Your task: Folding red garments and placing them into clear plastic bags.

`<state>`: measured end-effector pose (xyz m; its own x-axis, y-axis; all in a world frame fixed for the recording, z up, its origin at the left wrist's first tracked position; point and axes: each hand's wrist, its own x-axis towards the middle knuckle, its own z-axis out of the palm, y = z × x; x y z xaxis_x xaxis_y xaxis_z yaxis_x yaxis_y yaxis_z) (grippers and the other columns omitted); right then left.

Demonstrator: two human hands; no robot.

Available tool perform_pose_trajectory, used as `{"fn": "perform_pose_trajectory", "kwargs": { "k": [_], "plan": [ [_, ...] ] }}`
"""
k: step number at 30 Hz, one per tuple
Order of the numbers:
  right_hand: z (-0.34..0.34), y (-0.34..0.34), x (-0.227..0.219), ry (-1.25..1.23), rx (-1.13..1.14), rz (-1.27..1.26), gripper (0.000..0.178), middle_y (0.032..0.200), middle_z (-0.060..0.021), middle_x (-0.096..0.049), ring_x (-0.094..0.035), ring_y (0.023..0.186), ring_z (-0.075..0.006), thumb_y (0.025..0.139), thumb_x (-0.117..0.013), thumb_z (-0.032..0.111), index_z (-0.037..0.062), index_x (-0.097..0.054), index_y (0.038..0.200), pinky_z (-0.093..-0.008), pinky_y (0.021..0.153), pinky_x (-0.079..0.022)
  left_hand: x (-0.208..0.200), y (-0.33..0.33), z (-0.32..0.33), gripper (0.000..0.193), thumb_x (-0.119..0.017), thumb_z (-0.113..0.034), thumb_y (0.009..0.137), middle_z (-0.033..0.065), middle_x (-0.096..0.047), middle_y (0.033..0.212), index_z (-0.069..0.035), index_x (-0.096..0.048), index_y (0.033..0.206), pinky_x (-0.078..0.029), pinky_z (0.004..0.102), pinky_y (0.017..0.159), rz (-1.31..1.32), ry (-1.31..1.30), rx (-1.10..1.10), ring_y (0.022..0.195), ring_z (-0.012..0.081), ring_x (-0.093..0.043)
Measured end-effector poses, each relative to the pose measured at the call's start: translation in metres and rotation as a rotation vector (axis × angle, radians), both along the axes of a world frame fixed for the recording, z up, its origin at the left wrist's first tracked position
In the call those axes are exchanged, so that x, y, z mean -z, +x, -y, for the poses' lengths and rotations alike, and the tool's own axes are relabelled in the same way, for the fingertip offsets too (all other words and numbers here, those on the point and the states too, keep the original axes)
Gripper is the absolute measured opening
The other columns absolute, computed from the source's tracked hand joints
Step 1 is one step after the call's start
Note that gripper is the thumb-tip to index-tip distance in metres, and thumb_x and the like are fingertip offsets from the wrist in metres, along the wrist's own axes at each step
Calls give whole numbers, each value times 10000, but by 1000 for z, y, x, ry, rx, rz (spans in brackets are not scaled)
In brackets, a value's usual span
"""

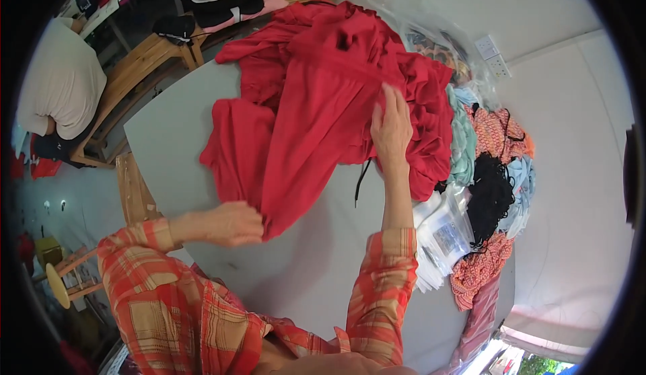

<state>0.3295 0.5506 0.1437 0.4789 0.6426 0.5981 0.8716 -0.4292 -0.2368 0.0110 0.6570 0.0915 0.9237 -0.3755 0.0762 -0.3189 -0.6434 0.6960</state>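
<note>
A heap of red garments (316,106) spreads over the grey table, its folds piled highest at the far side. One long red piece, like a leg or sleeve, stretches from the heap toward me. My left hand (232,225) is closed at the near end of this piece, its fingertips partly hidden by the cloth. My right hand (392,129) lies with fingers extended over the red fabric at the right of the heap, slightly blurred. A thin black cord (362,183) hangs out from under the cloth beside my right wrist.
Clear plastic bags (441,230), a black stringy bundle (491,193), an orange patterned cloth (498,135) and a mint cloth (461,139) crowd the table's right side by the wall. Wooden benches (134,72) stand beyond the left edge. Two people are nearby at the upper left.
</note>
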Motion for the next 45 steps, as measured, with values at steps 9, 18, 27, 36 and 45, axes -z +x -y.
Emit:
{"fn": "perform_pose_trajectory", "kwargs": {
  "k": [9, 18, 27, 36, 45],
  "plan": [
    [-15, -49, 63, -120, -138, 2, 523, 1147, -146, -511, -467, 1086, -301, 760, -636, 205, 64, -439, 1223, -411, 934, -360, 10, -39, -9, 125, -572, -169, 802, 105, -539, 759, -49, -557, 833, -438, 354, 601, -33, -136, -489, 696, 276, -546],
    [64, -82, 74, -293, 139, -187, 516, 935, -125, -580, -526, 890, -318, 588, -610, 67, 62, -521, 1096, -394, 782, -435, 34, 121, -71, 549, -578, -419, 805, 142, -584, 931, 43, -480, 1084, -422, 293, 769, -63, -601, -1214, 874, 208, -552],
    [161, -133, 1, 341, 230, -19, 352, 950, -117, -543, -517, 892, -274, 529, -548, -70, 30, -547, 866, -353, 799, -418, -20, 70, 7, 270, -514, -37, 697, 94, -547, 829, 4, -476, 961, -424, 265, 724, 107, -723, -785, 798, 160, -539],
    [275, -226, 23, 354, 208, -319, 339, 944, -102, -546, -540, 843, -242, 535, -497, -159, 37, -581, 799, -289, 674, -447, 5, -145, 170, 503, -600, -74, 683, 157, -455, 1148, -24, -428, 1152, -368, 358, 908, -366, 79, -710, 1074, 278, -461],
    [269, -275, 60, 328, 51, -220, 439, 1049, -126, -515, -511, 943, -281, 586, -524, -113, 61, -581, 985, -334, 760, -449, 15, -73, 258, 807, -727, -298, 638, 177, -377, 1241, -14, -330, 1280, -310, 417, 954, 222, 247, -602, 1152, 335, -377]
  ]
}}
